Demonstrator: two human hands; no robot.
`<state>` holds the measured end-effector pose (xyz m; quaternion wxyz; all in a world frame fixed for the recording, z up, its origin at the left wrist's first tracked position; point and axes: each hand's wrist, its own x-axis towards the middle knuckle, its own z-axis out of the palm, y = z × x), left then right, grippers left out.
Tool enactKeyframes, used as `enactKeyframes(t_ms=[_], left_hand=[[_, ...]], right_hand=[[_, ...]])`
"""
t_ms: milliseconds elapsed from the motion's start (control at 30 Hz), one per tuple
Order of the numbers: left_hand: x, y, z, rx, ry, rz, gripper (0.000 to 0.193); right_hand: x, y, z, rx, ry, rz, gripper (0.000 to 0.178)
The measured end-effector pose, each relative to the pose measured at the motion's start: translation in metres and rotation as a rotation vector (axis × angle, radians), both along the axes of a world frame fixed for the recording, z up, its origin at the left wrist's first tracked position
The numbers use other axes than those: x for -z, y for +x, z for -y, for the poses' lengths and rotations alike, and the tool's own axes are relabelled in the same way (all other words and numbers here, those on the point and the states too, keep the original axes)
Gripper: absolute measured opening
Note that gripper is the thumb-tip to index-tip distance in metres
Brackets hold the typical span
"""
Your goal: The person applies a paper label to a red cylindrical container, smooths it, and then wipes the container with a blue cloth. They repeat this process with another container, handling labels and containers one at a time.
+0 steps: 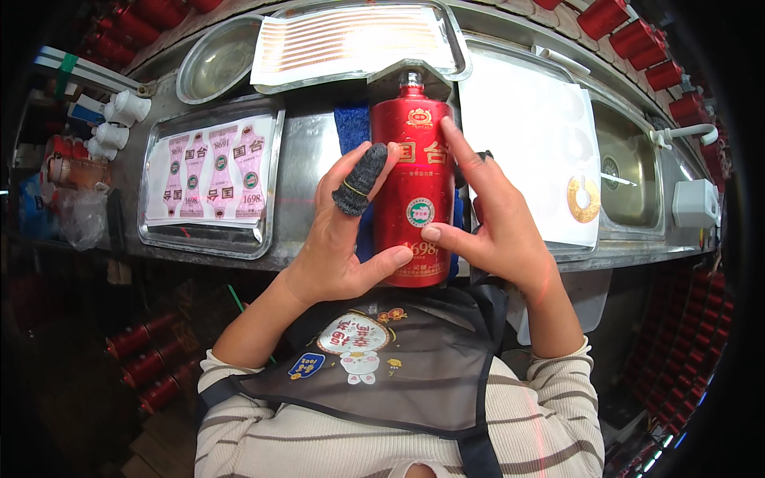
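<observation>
Between my hands lies a red bottle (412, 187) with gold lettering and a round green-and-white emblem, its bare neck pointing away from me into a notched metal rest (434, 80). My left hand (343, 227) grips the bottle's left side, thumb on its lower front; a dark knitted finger cover (362, 179) held by a thin band sits on one finger. From the right, my right hand (494, 215) holds it, the thumb near the emblem and the index finger stretched along the upper edge. Blue cloth (351, 131) lies under the bottle.
At left a steel tray (147, 231) holds sheets of pink labels (211, 171). Behind are a metal bowl (215, 60) and a tray with a gold-striped sheet (343, 44). A white sheet (526, 135) with a gold ring-shaped label lies right, beside a sink (629, 159) and white plastic container (695, 213).
</observation>
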<state>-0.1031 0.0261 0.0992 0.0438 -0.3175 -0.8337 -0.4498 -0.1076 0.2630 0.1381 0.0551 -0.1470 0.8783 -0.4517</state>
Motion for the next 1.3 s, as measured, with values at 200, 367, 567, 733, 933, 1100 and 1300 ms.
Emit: enactKeyframes(t_ms=[200, 367, 567, 733, 933, 1100, 1300], left_hand=[[0.002, 0.010, 0.004, 0.033, 0.155, 0.161, 0.100], [0.009, 0.022, 0.005, 0.062, 0.280, 0.273, 0.109], [0.002, 0.021, 0.005, 0.087, 0.233, 0.288, 0.117], [0.008, 0.026, -0.005, 0.056, 0.391, 0.317, 0.114], [-0.001, 0.022, 0.001, 0.049, 0.294, 0.341, 0.112], [0.000, 0.022, 0.003, 0.040, 0.317, 0.297, 0.109], [0.013, 0.021, 0.004, 0.019, 0.355, 0.236, 0.110]], right_hand=[[0.068, -0.022, -0.065, 0.502, -0.951, 0.499, 0.039], [0.014, 0.008, -0.026, 0.480, -0.755, 0.297, 0.037], [-0.023, 0.025, 0.018, -0.177, -0.113, -0.338, 0.030], [-0.024, -0.093, 0.020, 0.004, -0.004, -0.687, 0.022], [-0.017, -0.044, 0.011, -0.078, -0.118, -0.566, 0.025], [-0.018, -0.071, 0.013, 0.046, -0.013, -0.659, 0.028], [-0.019, -0.081, 0.022, 0.005, 0.096, -0.801, 0.026]])
